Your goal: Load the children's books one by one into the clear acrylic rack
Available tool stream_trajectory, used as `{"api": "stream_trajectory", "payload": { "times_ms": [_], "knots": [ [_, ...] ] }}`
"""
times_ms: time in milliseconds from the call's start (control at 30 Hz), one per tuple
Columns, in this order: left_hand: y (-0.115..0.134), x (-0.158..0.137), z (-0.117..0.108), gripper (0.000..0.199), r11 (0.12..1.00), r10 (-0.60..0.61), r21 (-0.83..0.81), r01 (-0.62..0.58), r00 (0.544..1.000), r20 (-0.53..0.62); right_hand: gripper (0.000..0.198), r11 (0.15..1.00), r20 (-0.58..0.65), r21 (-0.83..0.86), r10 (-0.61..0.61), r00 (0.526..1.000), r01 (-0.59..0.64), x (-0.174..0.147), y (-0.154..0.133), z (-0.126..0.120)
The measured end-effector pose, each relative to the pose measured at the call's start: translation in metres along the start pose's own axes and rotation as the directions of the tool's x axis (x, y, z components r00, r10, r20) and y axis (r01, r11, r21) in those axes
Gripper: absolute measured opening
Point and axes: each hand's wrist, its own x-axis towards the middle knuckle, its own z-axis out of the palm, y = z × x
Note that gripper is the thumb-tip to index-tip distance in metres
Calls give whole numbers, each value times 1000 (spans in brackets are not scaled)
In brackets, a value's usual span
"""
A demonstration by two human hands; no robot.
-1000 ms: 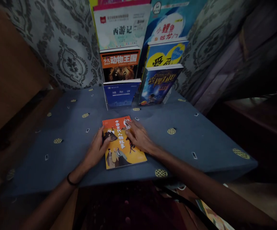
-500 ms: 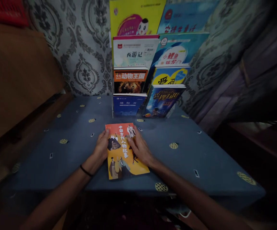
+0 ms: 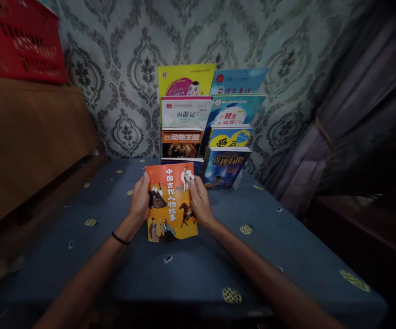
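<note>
Between my hands is an orange-and-yellow book point(image 3: 172, 205) with white Chinese characters and drawn figures on its cover. It is tilted up towards me above the blue tablecloth. My left hand point(image 3: 139, 196) grips its left edge, and a dark band circles that wrist. Closed on the opposite edge is my right hand point(image 3: 200, 198), its thumb on the cover. Just behind stand books in two columns: a dark blue fantasy-style book point(image 3: 226, 167) at front right, and a book with a lion's face point(image 3: 181, 144) on the left. The held book partly covers the front left dark blue book point(image 3: 198, 164).
Further back in the stack rise a yellow book point(image 3: 184, 77), a white book point(image 3: 186, 114) and blue ones. Patterned wallpaper lies behind. A red plastic basket point(image 3: 23, 41) sits on a brown wooden cabinet point(image 3: 29, 151) at left. A purple-grey curtain point(image 3: 331, 123) hangs at right.
Both hands have raised the book from near the tabletop and tilted it upright, closer to the standing books. My right thumb has shifted to the book's edge. The head view has tipped upward.
</note>
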Motion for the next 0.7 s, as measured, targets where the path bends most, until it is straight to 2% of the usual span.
{"api": "stream_trajectory", "payload": {
  "times_ms": [67,167,333,533,600,700],
  "knots": [
    [3,5,-6,61,990,109,89,-108,994,-8,33,996,10,12,-90,996,89,2,-4,3],
    [4,6,-19,66,962,173,213,-174,985,21,32,993,96,70,-98,991,91,-7,-3,3],
    [1,-3,-36,69,947,148,274,-168,985,93,30,992,214,85,-106,971,90,-24,6,-9],
    [7,0,-56,64,932,4,347,-102,963,271,29,992,314,-28,-105,944,119,-25,4,-21],
    [16,4,-58,62,905,9,400,-144,947,321,31,987,351,-64,-115,929,146,-21,0,-26],
    [39,8,-58,56,845,52,461,-271,900,433,29,954,329,-157,-193,924,255,-15,-6,-33]
  ]
}}
